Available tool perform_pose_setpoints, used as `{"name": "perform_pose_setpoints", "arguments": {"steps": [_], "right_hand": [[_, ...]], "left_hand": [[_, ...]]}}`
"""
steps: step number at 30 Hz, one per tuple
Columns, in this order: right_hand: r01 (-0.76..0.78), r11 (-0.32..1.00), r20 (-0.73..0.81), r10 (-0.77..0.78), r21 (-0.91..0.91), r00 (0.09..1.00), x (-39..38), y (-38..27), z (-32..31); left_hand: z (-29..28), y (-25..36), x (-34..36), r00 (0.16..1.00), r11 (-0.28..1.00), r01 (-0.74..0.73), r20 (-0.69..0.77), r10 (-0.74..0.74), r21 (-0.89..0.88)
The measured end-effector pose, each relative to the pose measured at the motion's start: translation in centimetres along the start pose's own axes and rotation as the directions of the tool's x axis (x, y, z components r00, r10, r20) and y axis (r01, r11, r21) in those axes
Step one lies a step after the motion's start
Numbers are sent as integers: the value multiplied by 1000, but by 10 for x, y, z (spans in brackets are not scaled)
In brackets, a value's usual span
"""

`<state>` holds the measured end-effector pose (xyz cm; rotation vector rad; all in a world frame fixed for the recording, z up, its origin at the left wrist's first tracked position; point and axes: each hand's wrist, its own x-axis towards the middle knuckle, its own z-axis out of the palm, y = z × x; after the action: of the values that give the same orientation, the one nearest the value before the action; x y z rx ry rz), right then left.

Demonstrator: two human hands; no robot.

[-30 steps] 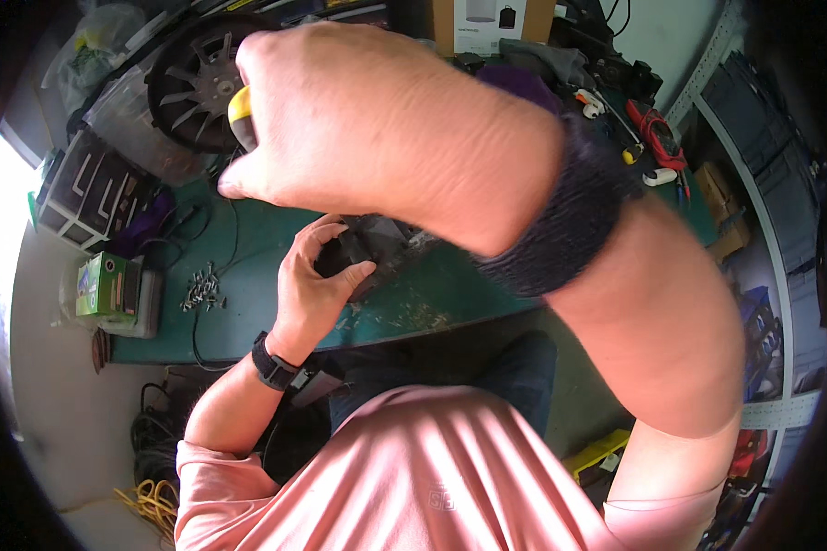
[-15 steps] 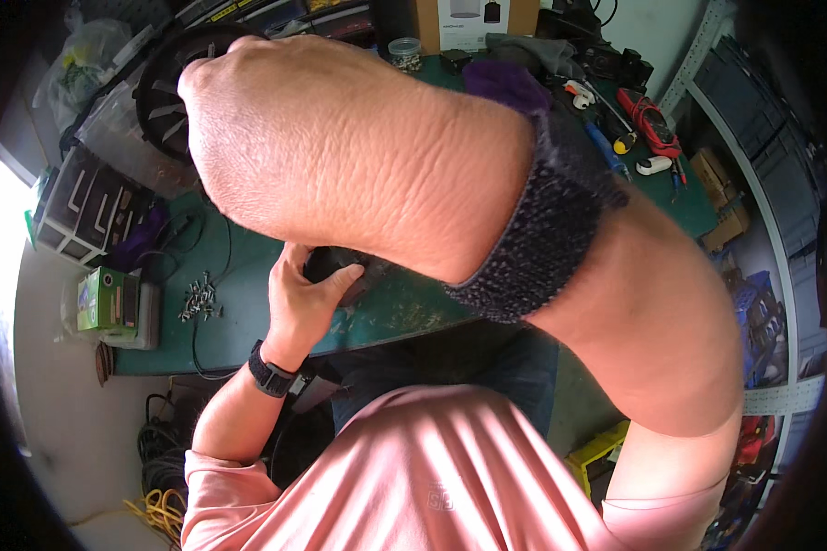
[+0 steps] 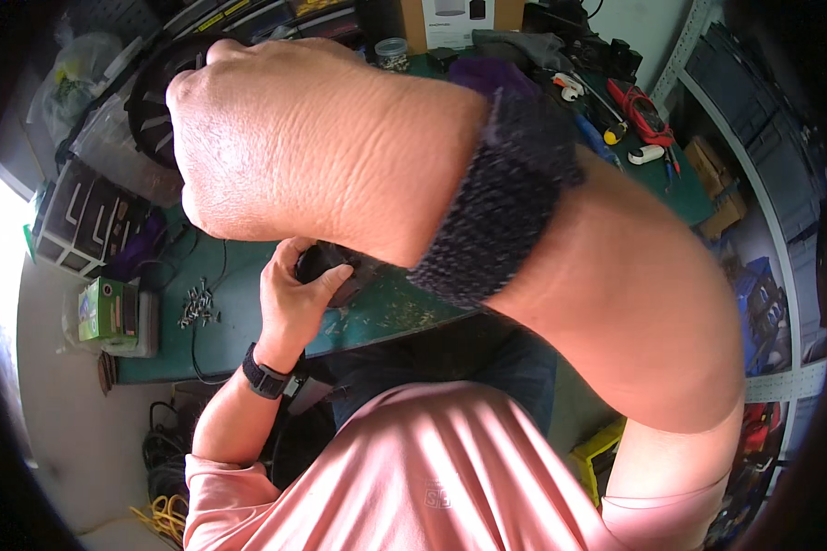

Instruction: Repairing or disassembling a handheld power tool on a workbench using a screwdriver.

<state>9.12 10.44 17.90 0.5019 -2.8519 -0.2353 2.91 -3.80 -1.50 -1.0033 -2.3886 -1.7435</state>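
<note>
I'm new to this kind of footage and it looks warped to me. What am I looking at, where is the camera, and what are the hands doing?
The camera is a wide fisheye lens worn on a person's head, looking down, so straight edges bend. There is no machine, only two bare hands. The right hand is raised close to the lens as a fist, with a dark wristband; what it holds, if anything, cannot be seen. The left hand, with a watch on its wrist, grips a dark object on a green bench. On the bench also lie a heap of screws, a green box and tools at the far end.
</note>
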Motion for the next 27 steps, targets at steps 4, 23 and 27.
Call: {"name": "perform_pose_setpoints", "arguments": {"steps": [4, 23, 27], "right_hand": [[42, 999, 44, -41, -4, 998, 6, 1, 2], [-59, 973, -119, 87, 225, 989, -13, 0, 11], [0, 998, -202, 12, 58, 979, -18, 7, 14]], "left_hand": [[1, -5, -1, 1000, 1000, -3, 14, 3, 20], [3, -9, -6, 994, 994, -86, -57, 90, 69], [-3, -10, -6, 998, 990, -54, -5, 55, 133]]}}
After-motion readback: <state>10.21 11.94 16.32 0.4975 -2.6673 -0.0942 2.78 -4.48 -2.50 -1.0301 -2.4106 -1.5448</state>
